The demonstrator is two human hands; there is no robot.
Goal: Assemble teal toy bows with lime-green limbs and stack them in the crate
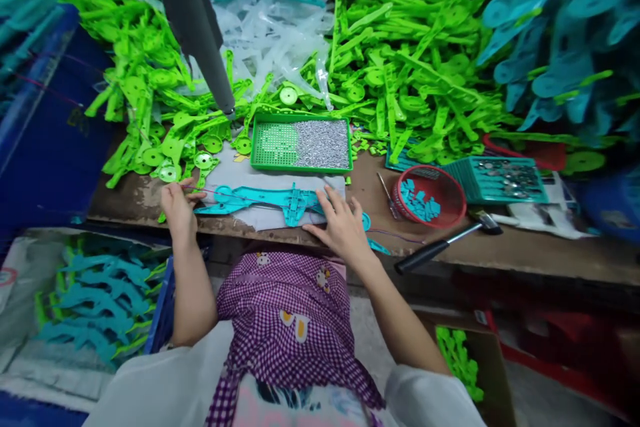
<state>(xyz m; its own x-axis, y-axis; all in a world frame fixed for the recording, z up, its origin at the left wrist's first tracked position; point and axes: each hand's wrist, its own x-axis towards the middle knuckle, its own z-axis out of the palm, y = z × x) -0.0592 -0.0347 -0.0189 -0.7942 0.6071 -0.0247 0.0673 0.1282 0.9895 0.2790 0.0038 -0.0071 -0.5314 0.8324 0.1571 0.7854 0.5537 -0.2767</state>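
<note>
A long turquoise plastic part (260, 197) lies lengthwise on a pale cloth (270, 219) at the table's front edge. Along its upper side runs a thin purple-red wire (220, 193). My left hand (180, 210) is at the part's left end, its fingers closed in a pinch on the wire. Spread over the right end is my right hand (343, 220), fingers stretched out and touching the part, thumb along its front edge. The part's stretch beneath that hand is hidden. Just behind the part stands a green tray (256, 163) half filled with small silvery pieces.
Overhead hangs a grey power screwdriver (197, 33). Lime-green parts (415, 60) are heaped at the back. To the right are a red basket (457, 203) of turquoise bits, a hammer (440, 247) and a teal tray (460, 173). A blue crate (167, 300) stands lower left.
</note>
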